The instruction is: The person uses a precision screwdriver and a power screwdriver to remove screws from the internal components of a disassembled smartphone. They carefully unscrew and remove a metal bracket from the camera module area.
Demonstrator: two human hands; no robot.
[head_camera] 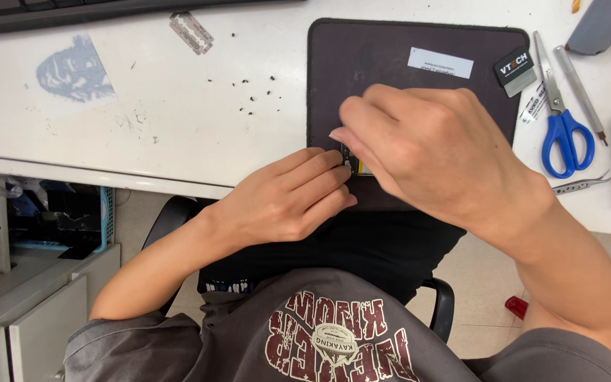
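Two bare hands work at the near edge of the desk: one left hand (288, 201) and one right hand (436, 145). One dark rectangular mat (397, 53) lies under them. Far left lies one thin metal razor blade (191, 32). To the right are one pair of blue-handled scissors (560, 113), one pair of metal tweezers (581, 184) and one small black-and-grey scraper (515, 71).

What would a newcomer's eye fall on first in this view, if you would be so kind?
First, the left hand and right hand meeting over a small dark object at the near edge of the dark mat. Then the blue-handled scissors to the right, and a razor blade on the white desk upper left.
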